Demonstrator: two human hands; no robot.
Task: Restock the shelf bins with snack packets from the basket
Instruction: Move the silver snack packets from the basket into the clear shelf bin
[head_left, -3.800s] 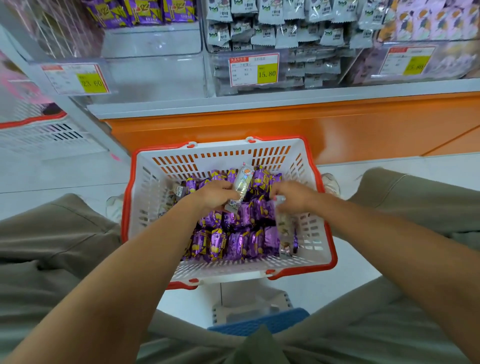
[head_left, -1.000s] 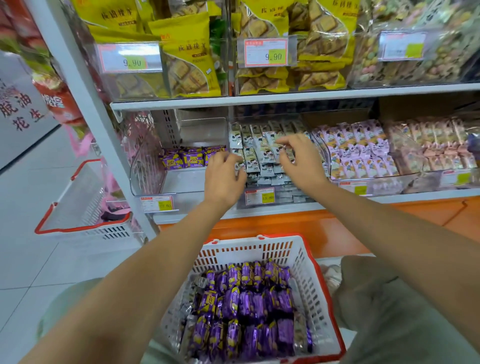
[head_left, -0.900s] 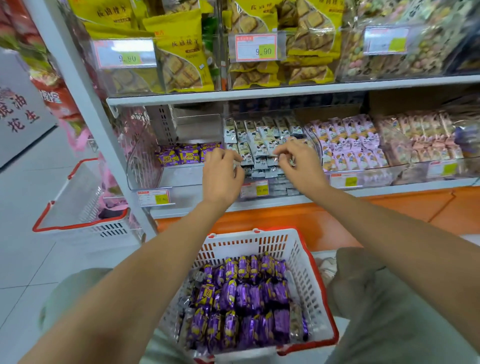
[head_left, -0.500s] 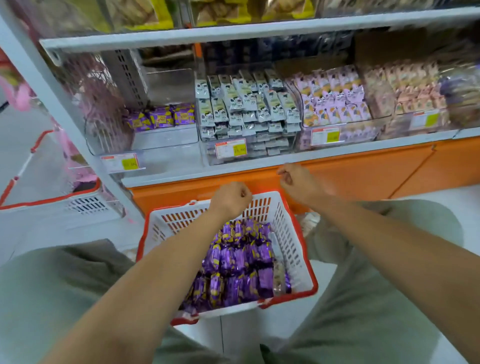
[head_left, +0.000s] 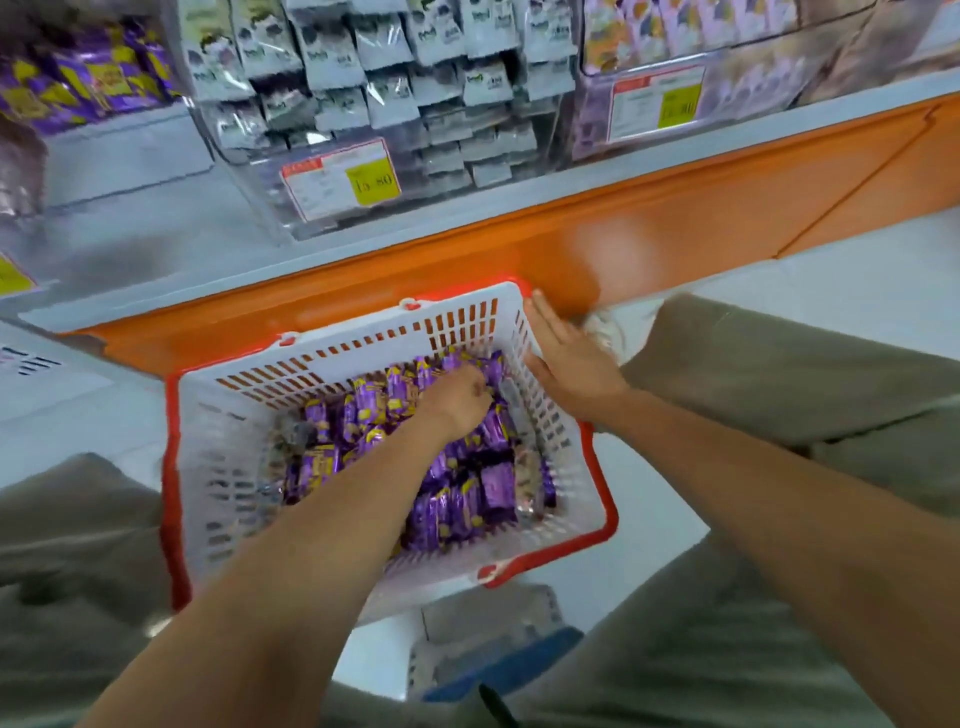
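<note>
Refill grab: left hand (head_left: 460, 392) clutches packets (head_left: 467, 499) inside basket (head_left: 234, 467), right hand (head_left: 566, 358) flat against its rim. Next: lift to bin (head_left: 124, 150) above.

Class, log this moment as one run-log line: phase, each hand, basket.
phase: pick from basket | left hand: fingers curled among purple packets, grip unclear | right hand: flat against basket right edge
</note>
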